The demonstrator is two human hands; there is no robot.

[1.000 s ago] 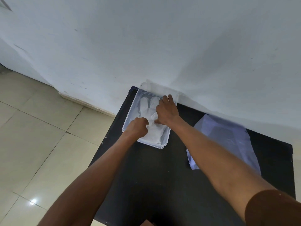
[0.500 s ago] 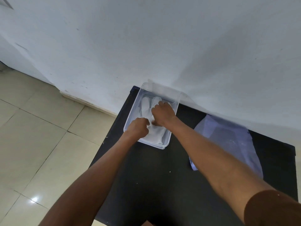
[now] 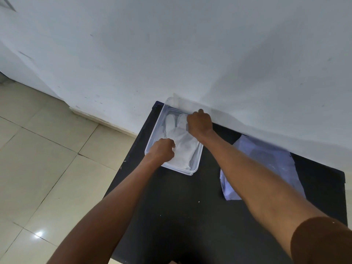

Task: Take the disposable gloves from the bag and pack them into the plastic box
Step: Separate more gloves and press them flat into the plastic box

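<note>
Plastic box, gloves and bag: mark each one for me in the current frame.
plastic box [image 3: 155, 137]: head view, on its clear left wall.
gloves [image 3: 183, 147]: head view, on the white palm area inside the box.
bag [image 3: 266, 159]: head view, on its flat middle, right of the box.

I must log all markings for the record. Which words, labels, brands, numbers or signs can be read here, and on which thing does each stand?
None can be read.
Box: clear plastic, no label visible.
Gloves: plain white, no print.
Bag: pale film, no readable print.
Table, wall and floor: no writing, only small marks and specks.
</note>
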